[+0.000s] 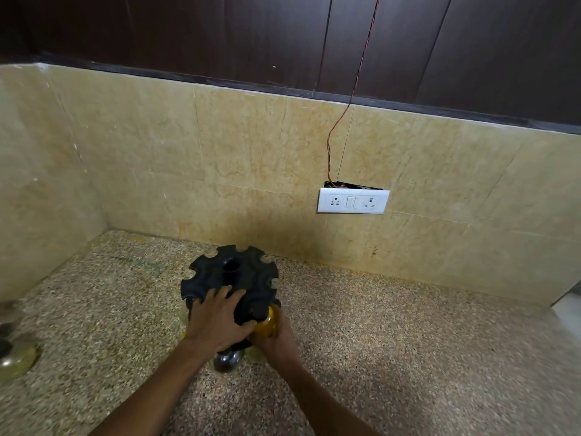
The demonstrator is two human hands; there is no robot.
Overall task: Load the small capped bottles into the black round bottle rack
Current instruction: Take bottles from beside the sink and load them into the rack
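The black round bottle rack [234, 272] stands on the speckled counter [408, 341] near the back wall, its top ring notched all around. My left hand [217, 322] lies flat over the rack's near edge and grips it. A yellow capped bottle [267, 322] sits at a notch on the rack's near right side, with my right hand [276, 341] wrapped around it from below. A dark rounded bottle [226, 361] shows low at the rack's front, under my left wrist. Other slots on the near side are hidden by my hands.
A blurred clear bottle [15, 360] lies at the far left edge of the counter. Beige tiled walls close the back and left sides. A white socket plate [352, 201] with a hanging wire sits on the back wall.
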